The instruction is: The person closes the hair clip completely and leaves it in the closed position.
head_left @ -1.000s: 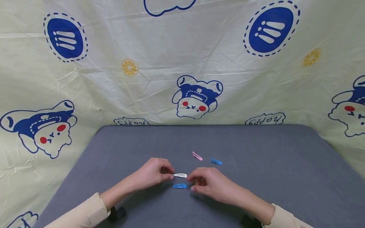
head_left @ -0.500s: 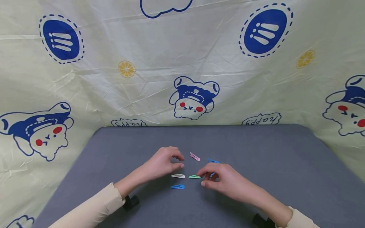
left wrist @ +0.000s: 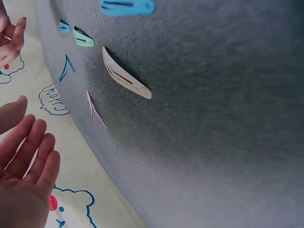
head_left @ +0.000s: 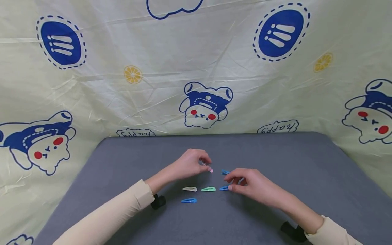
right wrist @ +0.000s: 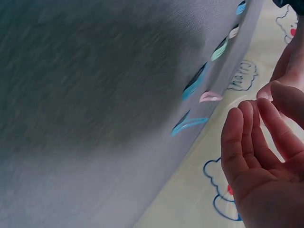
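Over the pink snap hair clip (left wrist: 96,112) hovers my left hand (head_left: 191,164), its fingers loosely bent and holding nothing; in the head view the fingertips partly cover that clip, which is splayed in a V. My right hand (head_left: 255,185) is relaxed and holds nothing, its fingertips overlapping the end of a blue hair clip (head_left: 223,188). Just behind these fingertips lies another blue clip (right wrist: 190,124), sprung apart. To the left, a green clip (head_left: 208,189) and a white clip (head_left: 190,189) continue the row, with a third blue clip (head_left: 189,200) in front of the white one.
The clips lie on a dark grey cloth-covered table (head_left: 153,149). Behind and beside it hangs a pale printed curtain (head_left: 165,102) with cartoon figures. Each wrist wears a small black camera (head_left: 158,201).
My left hand has moved from the white clip, right and away from me, to the pink clip. My right hand has shifted right, uncovering the green clip and part of the blue clip beside it.
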`<state>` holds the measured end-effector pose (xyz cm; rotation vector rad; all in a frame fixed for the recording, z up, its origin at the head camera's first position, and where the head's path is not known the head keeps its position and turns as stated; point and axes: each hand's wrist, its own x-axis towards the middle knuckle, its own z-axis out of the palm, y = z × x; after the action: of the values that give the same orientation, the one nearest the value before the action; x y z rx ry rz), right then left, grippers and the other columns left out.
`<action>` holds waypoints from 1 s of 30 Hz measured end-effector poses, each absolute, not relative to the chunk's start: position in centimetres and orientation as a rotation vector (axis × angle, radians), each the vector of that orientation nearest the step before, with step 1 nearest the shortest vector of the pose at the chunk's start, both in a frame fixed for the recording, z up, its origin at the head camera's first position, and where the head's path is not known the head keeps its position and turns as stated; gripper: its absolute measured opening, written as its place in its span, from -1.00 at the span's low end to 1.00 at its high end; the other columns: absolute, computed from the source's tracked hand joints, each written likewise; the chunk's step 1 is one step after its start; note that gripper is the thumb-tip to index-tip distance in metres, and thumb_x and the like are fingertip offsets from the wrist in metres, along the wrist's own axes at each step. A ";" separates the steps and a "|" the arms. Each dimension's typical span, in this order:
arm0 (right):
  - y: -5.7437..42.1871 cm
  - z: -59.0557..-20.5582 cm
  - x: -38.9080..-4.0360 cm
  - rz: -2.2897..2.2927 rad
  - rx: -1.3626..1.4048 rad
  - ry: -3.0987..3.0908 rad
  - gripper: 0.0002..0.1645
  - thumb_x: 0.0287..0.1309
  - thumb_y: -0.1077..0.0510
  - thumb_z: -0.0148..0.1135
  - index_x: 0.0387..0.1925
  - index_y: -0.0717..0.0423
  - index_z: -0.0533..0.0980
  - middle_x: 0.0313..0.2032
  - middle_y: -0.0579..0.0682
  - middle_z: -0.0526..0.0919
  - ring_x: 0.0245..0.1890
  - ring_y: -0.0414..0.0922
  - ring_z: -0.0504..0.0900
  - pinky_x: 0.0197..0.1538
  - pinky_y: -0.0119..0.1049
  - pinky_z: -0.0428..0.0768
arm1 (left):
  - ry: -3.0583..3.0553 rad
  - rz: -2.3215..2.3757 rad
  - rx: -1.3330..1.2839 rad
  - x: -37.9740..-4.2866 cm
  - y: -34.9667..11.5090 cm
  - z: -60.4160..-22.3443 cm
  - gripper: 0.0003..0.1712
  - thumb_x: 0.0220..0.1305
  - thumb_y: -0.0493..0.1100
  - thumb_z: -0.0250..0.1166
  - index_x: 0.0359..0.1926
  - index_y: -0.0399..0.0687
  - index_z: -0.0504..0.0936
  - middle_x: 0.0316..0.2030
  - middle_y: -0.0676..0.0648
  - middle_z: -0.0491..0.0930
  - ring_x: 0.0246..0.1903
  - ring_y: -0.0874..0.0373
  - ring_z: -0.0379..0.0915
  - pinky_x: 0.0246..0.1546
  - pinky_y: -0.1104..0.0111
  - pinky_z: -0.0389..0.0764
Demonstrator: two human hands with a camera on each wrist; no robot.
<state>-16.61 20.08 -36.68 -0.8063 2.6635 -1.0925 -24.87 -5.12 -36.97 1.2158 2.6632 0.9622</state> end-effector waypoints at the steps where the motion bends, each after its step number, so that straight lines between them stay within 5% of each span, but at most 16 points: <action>1: 20.3 -36.7 -16.8 -1.088 -0.792 2.670 -0.74 0.25 0.06 0.32 -0.05 0.03 0.64 -0.22 -0.19 0.63 -0.27 -0.26 0.58 -0.15 -0.31 0.59 | 2.654 0.955 1.214 -25.1 -4.8 -37.0 -0.77 0.21 -0.21 0.42 -0.13 -0.21 0.72 -0.22 -0.06 0.66 -0.21 0.08 0.56 -0.20 0.44 0.54; 10: 21.9 -37.4 -19.1 -1.042 -0.790 2.734 -0.75 0.24 0.10 0.33 -0.08 0.10 0.64 -0.25 -0.21 0.64 -0.28 -0.24 0.58 -0.19 -0.29 0.59 | 2.587 0.864 1.194 -26.5 -2.8 -37.6 -0.76 0.20 -0.16 0.43 -0.13 -0.16 0.72 -0.21 0.02 0.65 -0.12 0.09 0.57 -0.13 0.45 0.52; 30: 22.1 -40.0 -23.3 -1.054 -0.690 2.683 -0.81 0.18 0.20 0.37 -0.16 0.13 0.67 -0.34 -0.14 0.67 -0.40 -0.18 0.53 -0.34 -0.29 0.51 | 2.458 0.814 1.148 -28.9 -1.0 -39.7 -0.85 0.13 -0.18 0.49 -0.26 -0.05 0.73 -0.40 0.15 0.61 -0.39 0.31 0.46 -0.34 0.50 0.49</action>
<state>-23.33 22.09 -39.99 -0.6900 2.6826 -1.0539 -28.92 -0.98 -39.75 1.1478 2.4585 0.8142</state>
